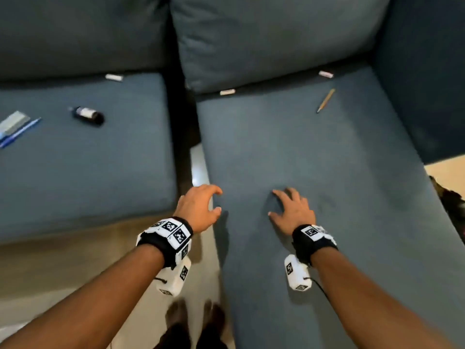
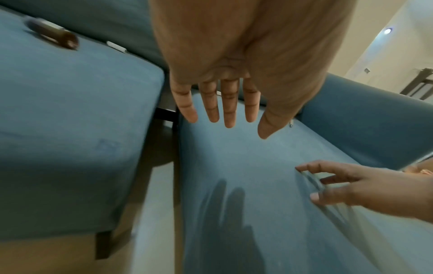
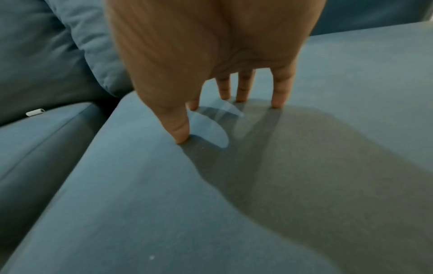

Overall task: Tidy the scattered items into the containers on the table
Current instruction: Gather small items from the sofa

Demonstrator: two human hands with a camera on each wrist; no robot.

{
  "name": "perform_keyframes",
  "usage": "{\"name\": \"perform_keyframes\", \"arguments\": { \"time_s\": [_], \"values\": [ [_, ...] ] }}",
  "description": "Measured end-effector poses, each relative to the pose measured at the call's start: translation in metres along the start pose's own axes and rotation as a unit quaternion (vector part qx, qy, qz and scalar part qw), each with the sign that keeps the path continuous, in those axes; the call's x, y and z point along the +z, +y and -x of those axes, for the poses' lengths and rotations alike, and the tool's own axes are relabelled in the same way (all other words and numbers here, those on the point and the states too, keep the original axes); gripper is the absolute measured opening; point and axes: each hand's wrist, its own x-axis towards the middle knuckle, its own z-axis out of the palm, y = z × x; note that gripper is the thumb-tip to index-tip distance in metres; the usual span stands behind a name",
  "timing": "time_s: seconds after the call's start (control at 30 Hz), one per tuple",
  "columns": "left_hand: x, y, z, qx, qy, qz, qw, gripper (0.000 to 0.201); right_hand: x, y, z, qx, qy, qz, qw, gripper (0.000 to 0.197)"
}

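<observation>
Transparent flat piece [image 3: 211, 129] — thin, clear, hard to make out — lies on the sofa seat cushion [image 1: 327, 159] directly beneath the right hand [image 1: 293, 211], whose fingertips [image 3: 276, 103] and thumb stand spread on the fabric around its edges, not yet lifting it. Left hand [image 1: 198, 207] hovers just beside, fingers loose and apart, holding nothing — the right is plainly nearer.
</observation>
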Motion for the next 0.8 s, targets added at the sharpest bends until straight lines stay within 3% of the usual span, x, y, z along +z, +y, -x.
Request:
{"name": "perform_keyframes", "arguments": {
  "time_s": [0.2, 0.33, 0.4, 0.5, 0.6, 0.7, 0.8],
  "values": [
    [-0.007, 0.05, -0.126, 0.011, -0.048, -0.095, 0.994, 0.061, -0.021, 0.021, -0.05, -0.046, 0.028, -0.073, 0.996, 0.043],
    [-0.026, 0.069, -0.228, 0.012, -0.023, -0.168, 0.985, 0.086, -0.063, 0.04, -0.14, -0.003, 0.063, -0.116, 0.991, 0.049],
    [-0.037, 0.074, -0.276, 0.009, -0.044, -0.197, 0.979, 0.1, -0.093, 0.047, -0.197, 0.043, 0.102, -0.16, 0.981, 0.053],
    [-0.04, 0.079, -0.314, 0.019, -0.116, -0.249, 0.961, 0.117, -0.14, 0.055, -0.272, 0.12, 0.157, -0.23, 0.953, 0.061],
    [-0.036, 0.077, -0.323, 0.034, -0.124, -0.279, 0.952, 0.121, -0.178, 0.06, -0.33, 0.165, 0.185, -0.246, 0.937, 0.071],
    [-0.033, 0.073, -0.325, 0.045, -0.132, -0.296, 0.945, 0.12, -0.205, 0.068, -0.369, 0.175, 0.188, -0.149, 0.955, 0.069],
    [-0.031, 0.071, -0.328, 0.052, -0.131, -0.302, 0.943, 0.119, -0.224, 0.072, -0.402, 0.106, 0.162, -0.051, 0.98, 0.069]
  ]
}}
